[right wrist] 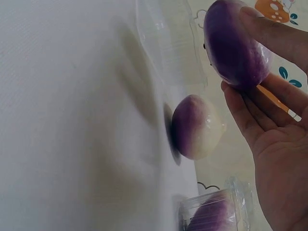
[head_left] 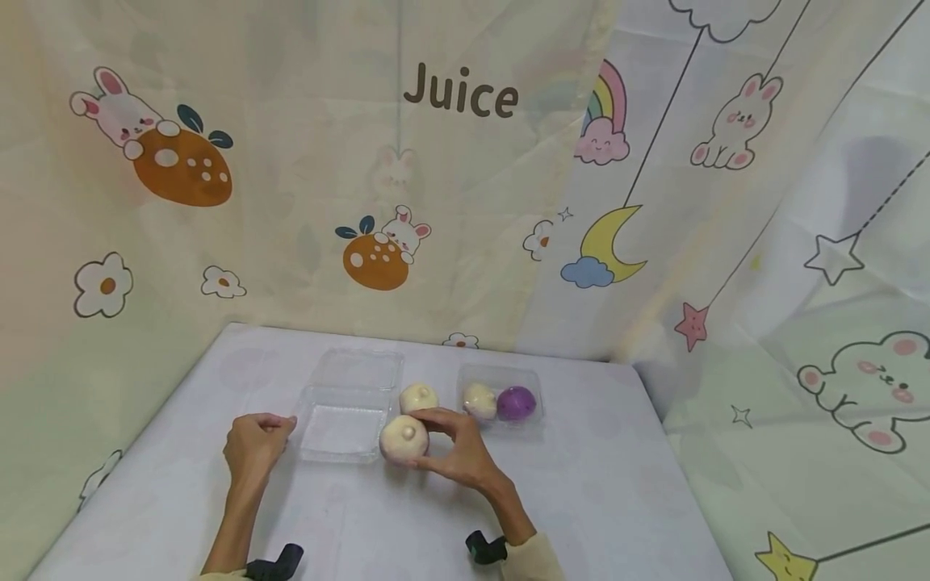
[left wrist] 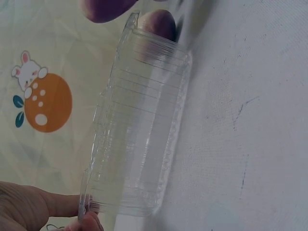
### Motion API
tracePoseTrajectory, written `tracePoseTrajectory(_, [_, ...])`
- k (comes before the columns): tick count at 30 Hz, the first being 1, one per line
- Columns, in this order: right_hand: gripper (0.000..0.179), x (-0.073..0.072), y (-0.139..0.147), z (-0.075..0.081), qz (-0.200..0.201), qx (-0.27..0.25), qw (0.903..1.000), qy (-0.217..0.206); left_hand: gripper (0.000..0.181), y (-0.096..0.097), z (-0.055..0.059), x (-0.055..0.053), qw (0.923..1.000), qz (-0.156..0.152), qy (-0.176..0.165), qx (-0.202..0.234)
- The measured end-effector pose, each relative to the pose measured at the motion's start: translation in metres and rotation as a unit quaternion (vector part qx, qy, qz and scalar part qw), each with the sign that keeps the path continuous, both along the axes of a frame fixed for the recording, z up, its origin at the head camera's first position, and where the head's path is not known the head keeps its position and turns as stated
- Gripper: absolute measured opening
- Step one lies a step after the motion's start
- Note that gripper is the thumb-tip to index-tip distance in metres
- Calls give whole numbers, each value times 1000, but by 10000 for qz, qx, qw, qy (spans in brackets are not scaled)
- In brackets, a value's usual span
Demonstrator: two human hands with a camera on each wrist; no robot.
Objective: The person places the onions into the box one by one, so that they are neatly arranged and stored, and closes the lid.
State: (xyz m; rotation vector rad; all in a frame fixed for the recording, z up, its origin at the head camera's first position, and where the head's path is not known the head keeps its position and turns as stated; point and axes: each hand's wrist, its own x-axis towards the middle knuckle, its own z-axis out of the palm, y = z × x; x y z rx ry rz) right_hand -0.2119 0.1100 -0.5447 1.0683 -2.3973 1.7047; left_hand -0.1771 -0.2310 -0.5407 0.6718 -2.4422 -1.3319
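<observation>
My right hand (head_left: 461, 452) grips a round purple-and-cream turnip (head_left: 404, 440) between thumb and fingers, raised above the table; its nub and pale side show in the head view, its purple side in the right wrist view. Behind it, a second turnip (right wrist: 195, 127) lies on the table. On the left, a clear plastic box (head_left: 345, 432) lies with its lid (head_left: 359, 369) folded back and nothing inside. My left hand (head_left: 256, 442) pinches the box's left rim between thumb and fingers, as the left wrist view shows.
Right of the loose turnip stands another clear box (head_left: 501, 375), holding a pale turnip (head_left: 479, 401) and a purple one (head_left: 517, 403). The white table (head_left: 596, 484) ends at a printed cloth (head_left: 291, 161) at the back.
</observation>
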Motion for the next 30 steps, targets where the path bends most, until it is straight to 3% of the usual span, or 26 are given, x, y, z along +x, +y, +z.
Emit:
tracePoseTrajectory(15, [66, -11, -9, 7, 22, 231, 9993, 306, 29, -2, -1, 1, 10000, -38, 3, 45])
tracePoseTrajectory(30, [67, -12, -15, 9, -135, 342, 9993, 53, 28, 0, 0, -1, 10000, -12, 10, -49])
